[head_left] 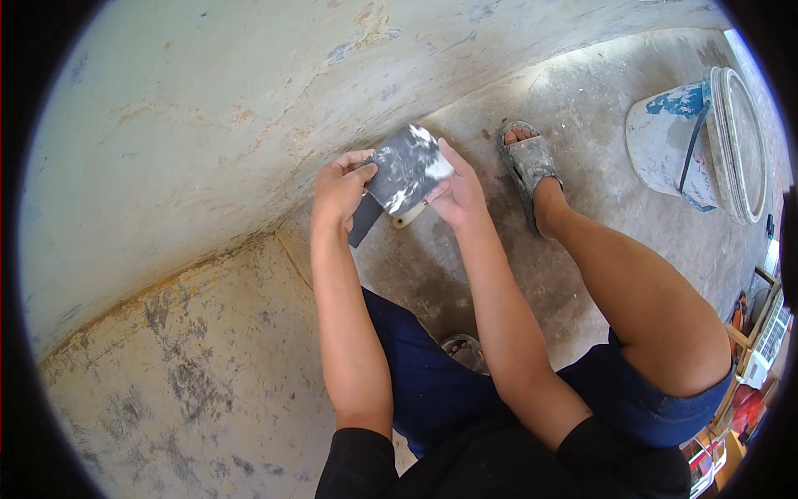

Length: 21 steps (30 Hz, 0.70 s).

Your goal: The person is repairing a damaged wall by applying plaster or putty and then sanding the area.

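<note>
In the head view, I see the left hand (337,190) and right hand (461,193) gripping opposite edges of the dark sheet (406,173), fingers closed, beside the wall (199,125). Uneven pulling could tear it; loosened fingers could drop it near the wall's base.

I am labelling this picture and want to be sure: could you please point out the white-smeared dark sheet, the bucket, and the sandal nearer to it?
White-smeared dark sheet (406,170): head view, middle of its face.
Bucket (657,150): head view, its side wall.
Sandal (529,155): head view, its broad strap.
</note>
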Motion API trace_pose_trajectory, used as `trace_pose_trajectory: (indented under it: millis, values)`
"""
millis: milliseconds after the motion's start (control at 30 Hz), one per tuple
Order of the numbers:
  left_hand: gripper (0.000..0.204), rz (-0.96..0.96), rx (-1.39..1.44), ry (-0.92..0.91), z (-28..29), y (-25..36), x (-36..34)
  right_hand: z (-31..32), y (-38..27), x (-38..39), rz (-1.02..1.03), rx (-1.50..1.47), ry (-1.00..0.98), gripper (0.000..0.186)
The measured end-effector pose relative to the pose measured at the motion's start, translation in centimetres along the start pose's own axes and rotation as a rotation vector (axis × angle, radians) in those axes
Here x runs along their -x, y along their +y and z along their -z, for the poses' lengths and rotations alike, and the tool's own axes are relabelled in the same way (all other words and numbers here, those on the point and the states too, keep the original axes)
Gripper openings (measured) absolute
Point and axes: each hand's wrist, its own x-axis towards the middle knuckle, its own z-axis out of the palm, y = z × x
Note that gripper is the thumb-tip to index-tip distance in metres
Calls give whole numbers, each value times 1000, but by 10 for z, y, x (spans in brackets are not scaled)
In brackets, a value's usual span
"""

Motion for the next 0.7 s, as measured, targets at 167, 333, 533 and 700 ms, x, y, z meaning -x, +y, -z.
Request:
trace_pose_trajectory:
  millis: [167,333,533,700]
  values:
    - [19,-22,-27,-72,0,-5,-5,27,-34,-3,-117,156,-169,43]
    - [20,-37,-32,-133,-1,-12,-8,27,-51,14,-271,241,-312,41]
    - [34,-326,-592,233,-28,-14,-3,1,-8,2,98,470,-14,19]
    - [44,-275,-604,246,-25,-16,-1,-46,31,-15,481,466,407,9]
